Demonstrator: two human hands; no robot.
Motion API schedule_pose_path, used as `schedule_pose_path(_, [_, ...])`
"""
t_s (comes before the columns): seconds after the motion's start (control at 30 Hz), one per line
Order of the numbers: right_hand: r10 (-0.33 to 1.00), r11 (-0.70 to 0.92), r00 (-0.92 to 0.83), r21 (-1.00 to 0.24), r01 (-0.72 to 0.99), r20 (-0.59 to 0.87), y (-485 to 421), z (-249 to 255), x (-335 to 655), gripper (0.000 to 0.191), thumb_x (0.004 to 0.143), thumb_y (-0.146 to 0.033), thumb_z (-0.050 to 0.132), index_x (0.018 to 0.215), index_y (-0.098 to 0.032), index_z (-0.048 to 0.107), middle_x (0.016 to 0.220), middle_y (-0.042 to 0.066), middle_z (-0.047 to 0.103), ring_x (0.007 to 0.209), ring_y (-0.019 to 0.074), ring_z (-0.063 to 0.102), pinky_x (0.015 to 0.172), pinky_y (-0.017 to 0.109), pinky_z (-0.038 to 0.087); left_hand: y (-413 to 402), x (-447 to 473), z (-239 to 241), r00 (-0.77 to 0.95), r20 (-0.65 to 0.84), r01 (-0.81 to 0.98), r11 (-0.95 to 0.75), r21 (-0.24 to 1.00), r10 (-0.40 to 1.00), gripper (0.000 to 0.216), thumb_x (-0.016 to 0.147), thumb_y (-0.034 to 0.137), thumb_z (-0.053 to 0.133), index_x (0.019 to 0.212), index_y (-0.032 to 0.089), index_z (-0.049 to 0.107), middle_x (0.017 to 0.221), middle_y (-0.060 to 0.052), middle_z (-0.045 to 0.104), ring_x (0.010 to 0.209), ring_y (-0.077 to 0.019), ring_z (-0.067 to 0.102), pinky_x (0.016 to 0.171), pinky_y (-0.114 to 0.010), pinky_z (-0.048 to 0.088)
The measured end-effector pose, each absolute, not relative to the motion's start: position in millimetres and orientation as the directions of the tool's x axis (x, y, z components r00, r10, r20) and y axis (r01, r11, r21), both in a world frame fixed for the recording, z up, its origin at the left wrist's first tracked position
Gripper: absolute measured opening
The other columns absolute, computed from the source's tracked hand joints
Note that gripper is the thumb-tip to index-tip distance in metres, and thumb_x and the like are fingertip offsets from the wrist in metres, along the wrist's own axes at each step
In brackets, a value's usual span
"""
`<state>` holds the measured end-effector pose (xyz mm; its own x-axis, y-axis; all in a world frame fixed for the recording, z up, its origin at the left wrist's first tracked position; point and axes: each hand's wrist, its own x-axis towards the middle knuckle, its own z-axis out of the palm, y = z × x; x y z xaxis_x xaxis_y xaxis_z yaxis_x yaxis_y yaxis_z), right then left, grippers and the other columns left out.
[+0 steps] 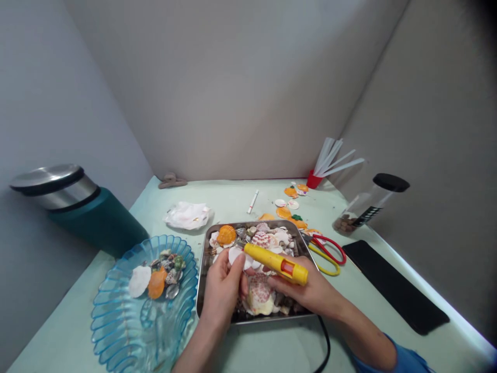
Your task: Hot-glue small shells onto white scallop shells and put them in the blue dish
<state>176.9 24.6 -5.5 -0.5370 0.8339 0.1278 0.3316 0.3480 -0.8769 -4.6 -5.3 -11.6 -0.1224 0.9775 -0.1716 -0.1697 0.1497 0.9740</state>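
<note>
My left hand (223, 282) is closed on a white seashell (236, 256), pinched between thumb and fingers above the tray. In my right hand (306, 287) is a yellow glue gun (275, 261), its tip close to that shell; the fingers beneath it are partly hidden. Both hands are over a metal tray (199, 290) heaped with seashells (261, 296), among them an orange scallop shell (226, 234). A black cord (328, 342) runs down from beneath my right forearm.
Left are a blue plastic dish (112, 305) with shells and a teal bottle (101, 220). Scissors (330, 254), a black flat object (392, 285) and a clear bottle (359, 210) lie or stand right. Behind are a plastic bag (189, 215), a marker (252, 201) and a red cup (313, 180) of white sticks.
</note>
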Motion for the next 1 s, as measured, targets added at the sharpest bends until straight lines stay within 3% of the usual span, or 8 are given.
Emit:
schedule_pose_path(0.23, [0.839,0.351,-0.526,-0.876,0.330,0.138,24.6,-4.7,176.3,0.026,0.083,-0.041,0.060,0.089,-0.016,0.067,0.078,0.002,0.066,0.067,0.0162,0.059,0.061,0.024,0.049,-5.3,-5.8,-10.7,-0.189,-0.152,-0.207,0.112,0.972,0.970,0.026,0.082,0.042,0.056,0.075,0.018,0.049,0.038,0.008,0.048,0.033,-0.0068,0.038,0.037,-0.016,0.029])
schedule_pose_path(0.57, [0.852,0.306,-0.514,-0.887,0.344,0.095,24.0,-4.7,177.3,0.024,0.083,-0.036,0.062,0.092,-0.015,0.066,0.078,0.002,0.067,0.067,0.0168,0.059,0.061,0.024,0.048,-4.4,-6.1,-10.6,-0.255,-0.175,-0.256,0.108,0.961,0.951,0.029,0.080,0.042,0.059,0.091,0.016,0.051,0.042,0.008,0.050,0.035,-0.0075,0.040,0.037,-0.016,0.030])
schedule_pose_path(1.0, [0.853,0.310,-0.512,-0.889,0.338,0.102,24.2,-6.3,177.6,0.025,0.083,-0.037,0.062,0.093,-0.015,0.067,0.082,0.003,0.068,0.068,0.0169,0.060,0.062,0.024,0.048,-5.5,-5.8,-10.7,-0.201,-0.153,-0.247,0.101,0.964,0.968,0.026,0.081,0.042,0.058,0.079,0.018,0.048,0.045,0.007,0.052,0.034,-0.0064,0.039,0.037,-0.016,0.030])
